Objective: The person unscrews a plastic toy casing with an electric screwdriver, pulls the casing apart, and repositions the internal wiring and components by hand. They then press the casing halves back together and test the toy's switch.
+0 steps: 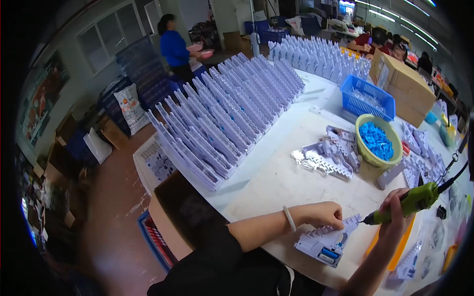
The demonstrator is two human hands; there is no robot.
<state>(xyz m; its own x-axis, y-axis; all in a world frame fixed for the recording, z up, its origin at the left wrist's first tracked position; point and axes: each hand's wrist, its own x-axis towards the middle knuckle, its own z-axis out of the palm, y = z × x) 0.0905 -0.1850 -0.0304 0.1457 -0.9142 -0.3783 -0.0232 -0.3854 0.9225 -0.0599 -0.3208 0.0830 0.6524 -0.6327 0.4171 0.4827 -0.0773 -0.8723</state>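
Note:
My right hand (393,211) is wrapped round a green electric screwdriver (419,198), which hangs from a coiled cord. The bit points left and its tip is at the upper end of a white plastic housing (316,245) lying on the table's near edge. My left hand (327,215), with a white bracelet at the wrist, has its fingers curled on the stepped edge of this housing; the fingertips are partly hidden. A blue piece (330,253) sits in a recess at the housing's lower end. Whether the bit touches a screw is too small to tell.
Long rows of white housings (232,113) stand on the left of the table (276,190). Loose white parts (331,153), a green bowl (364,154) of blue pieces, a blue basket (368,109) and a cardboard box (402,89) lie beyond my hands. People work farther back.

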